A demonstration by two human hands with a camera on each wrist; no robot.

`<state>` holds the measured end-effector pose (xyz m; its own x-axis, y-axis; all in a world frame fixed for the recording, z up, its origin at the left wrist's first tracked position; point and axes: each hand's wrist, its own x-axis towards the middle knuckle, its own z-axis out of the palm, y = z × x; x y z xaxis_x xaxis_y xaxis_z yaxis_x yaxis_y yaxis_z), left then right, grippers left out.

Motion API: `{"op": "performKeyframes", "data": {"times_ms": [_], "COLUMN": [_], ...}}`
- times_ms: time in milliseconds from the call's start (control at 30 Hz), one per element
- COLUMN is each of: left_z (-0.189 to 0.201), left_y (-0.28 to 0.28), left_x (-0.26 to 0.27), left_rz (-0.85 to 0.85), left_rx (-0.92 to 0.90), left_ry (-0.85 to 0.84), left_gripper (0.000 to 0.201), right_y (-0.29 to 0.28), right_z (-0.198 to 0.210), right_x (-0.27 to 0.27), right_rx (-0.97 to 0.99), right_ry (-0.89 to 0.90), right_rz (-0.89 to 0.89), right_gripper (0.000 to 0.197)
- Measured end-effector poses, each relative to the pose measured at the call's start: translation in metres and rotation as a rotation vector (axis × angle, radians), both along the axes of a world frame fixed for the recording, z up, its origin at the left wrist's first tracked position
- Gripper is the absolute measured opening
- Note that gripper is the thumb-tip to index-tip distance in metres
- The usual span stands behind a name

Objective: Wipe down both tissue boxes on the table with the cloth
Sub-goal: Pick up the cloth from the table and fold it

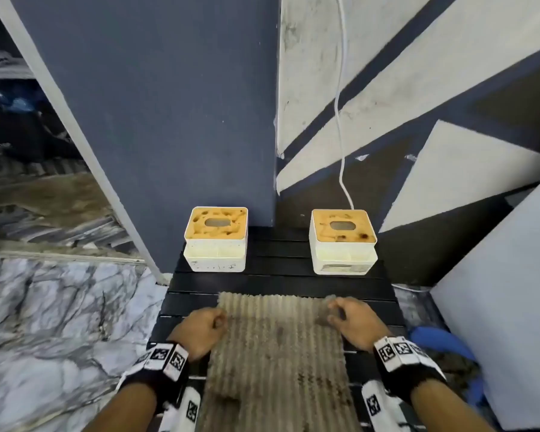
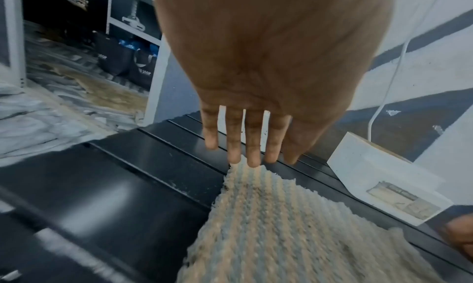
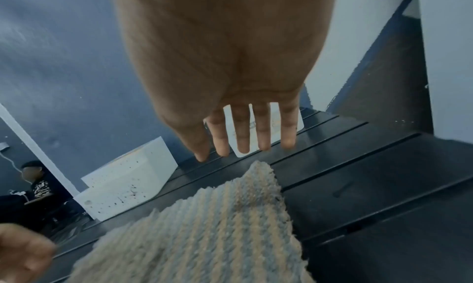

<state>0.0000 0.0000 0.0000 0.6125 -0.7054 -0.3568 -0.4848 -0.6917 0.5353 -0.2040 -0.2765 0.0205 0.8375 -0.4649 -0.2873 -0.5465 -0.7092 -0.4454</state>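
Note:
Two white tissue boxes with orange tops stand at the back of the black slatted table [image 1: 278,275]: the left box [image 1: 215,241] and the right box [image 1: 343,244]. A grey-beige ribbed cloth [image 1: 278,347] lies flat in front of them. My left hand [image 1: 211,322] is at the cloth's far left corner, fingers straight, tips touching the cloth [image 2: 281,226]. My right hand [image 1: 340,313] hovers at the far right corner, fingers straight just above the cloth [image 3: 230,216]. The right box [image 2: 384,182] and the left box [image 3: 122,186] also show in the wrist views.
A dark blue pillar [image 1: 169,120] rises right behind the left box. A white cable [image 1: 340,120] hangs down the wall to the right box. A white panel [image 1: 496,307] and a blue object [image 1: 443,341] flank the table's right side. Marble floor [image 1: 44,322] lies left.

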Motion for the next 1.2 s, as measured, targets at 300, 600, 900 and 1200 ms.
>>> {"op": "performKeyframes", "data": {"times_ms": [300, 600, 900, 1200], "left_z": [-0.061, -0.07, -0.051, -0.026], "left_y": [-0.04, -0.051, -0.031, 0.039], "left_x": [0.04, 0.048, 0.044, -0.001], "left_rz": [-0.118, -0.051, -0.045, -0.198], "left_rx": [0.028, 0.027, -0.119, -0.25], "left_ry": [-0.316, -0.57, -0.39, -0.422], "left_gripper": [0.045, 0.031, 0.015, 0.007], "right_y": [-0.028, -0.034, -0.025, 0.02], "right_z": [-0.073, -0.082, -0.051, -0.022], "right_x": [0.031, 0.035, 0.012, -0.06], "right_rx": [-0.178, -0.278, -0.204, -0.207], "right_ry": [-0.051, -0.088, -0.199, -0.275], "right_rz": [0.054, -0.013, 0.027, 0.216], "right_gripper": [0.046, 0.026, 0.009, 0.008]}}
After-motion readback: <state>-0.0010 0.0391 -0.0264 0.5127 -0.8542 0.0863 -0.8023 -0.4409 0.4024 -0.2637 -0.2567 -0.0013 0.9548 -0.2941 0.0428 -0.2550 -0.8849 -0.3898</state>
